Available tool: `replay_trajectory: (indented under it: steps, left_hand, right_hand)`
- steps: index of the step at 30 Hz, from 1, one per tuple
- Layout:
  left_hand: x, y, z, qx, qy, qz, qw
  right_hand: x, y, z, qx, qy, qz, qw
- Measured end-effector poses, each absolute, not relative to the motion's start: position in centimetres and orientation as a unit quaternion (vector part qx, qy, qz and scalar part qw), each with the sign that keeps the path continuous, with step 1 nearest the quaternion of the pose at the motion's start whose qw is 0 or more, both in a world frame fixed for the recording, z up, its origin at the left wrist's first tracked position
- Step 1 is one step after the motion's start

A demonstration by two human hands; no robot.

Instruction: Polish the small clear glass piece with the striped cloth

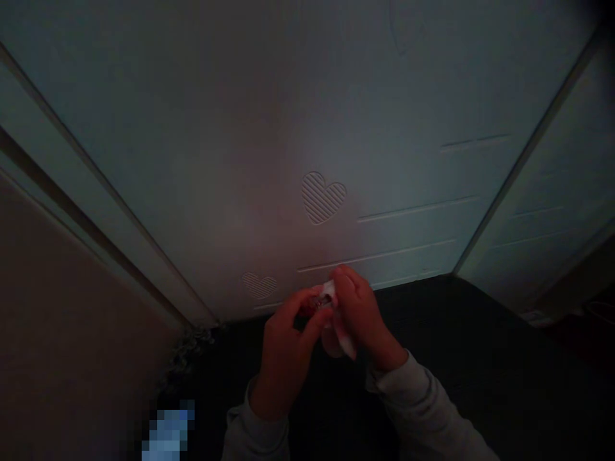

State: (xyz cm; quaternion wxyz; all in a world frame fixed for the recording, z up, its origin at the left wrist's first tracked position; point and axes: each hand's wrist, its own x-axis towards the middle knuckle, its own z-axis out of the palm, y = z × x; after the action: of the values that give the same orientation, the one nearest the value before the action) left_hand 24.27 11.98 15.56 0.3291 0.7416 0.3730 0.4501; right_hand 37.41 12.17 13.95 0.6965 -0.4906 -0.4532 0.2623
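Observation:
In dim light, my left hand (288, 346) is closed with thumb and fingers around a small clear, reddish object (323, 303) at the lower middle of the head view. My right hand (360, 314) is closed beside it, touching the same spot and gripping a crumpled white and pink cloth or tissue (342, 333). The cloth's lower end hangs down between the hands. A rounded, pale translucent part (330, 342) shows just under my left thumb. Fine details of what the fingers hold are too dark to make out.
A pale panel (216, 160) with embossed hearts and grooves stands in front. Below it lies a dark surface (446, 358). Some grey frilly material (187, 352) sits at the left corner. A pixelated bluish patch (168, 435) is at the bottom left.

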Motion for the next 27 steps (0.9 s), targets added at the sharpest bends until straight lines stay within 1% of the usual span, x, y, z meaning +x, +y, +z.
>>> replay_trajectory:
  steps: [10, 14, 17, 24, 27]
  left_hand:
    - [24.1, 12.0, 15.8, 0.730, 0.383, 0.445, 0.348]
    - [23.6, 12.3, 16.0, 0.687, 0.365, 0.449, 0.439]
    - [23.2, 12.6, 16.4, 0.665, 0.349, 0.448, 0.485]
    - [21.7, 13.1, 16.8, 0.671, 0.354, 0.441, 0.479]
    - [21.3, 13.1, 17.0, 0.674, 0.343, 0.436, 0.487]
  right_hand:
    - [37.0, 11.7, 14.2, -0.487, -0.453, 0.240, 0.707]
    - [36.7, 11.0, 14.6, -0.497, -0.468, 0.211, 0.699]
    - [36.5, 10.2, 15.1, -0.509, -0.502, 0.184, 0.674]
    - [36.4, 9.0, 15.7, -0.481, -0.616, 0.209, 0.588]
    - [36.2, 8.6, 16.0, -0.466, -0.629, 0.205, 0.587]
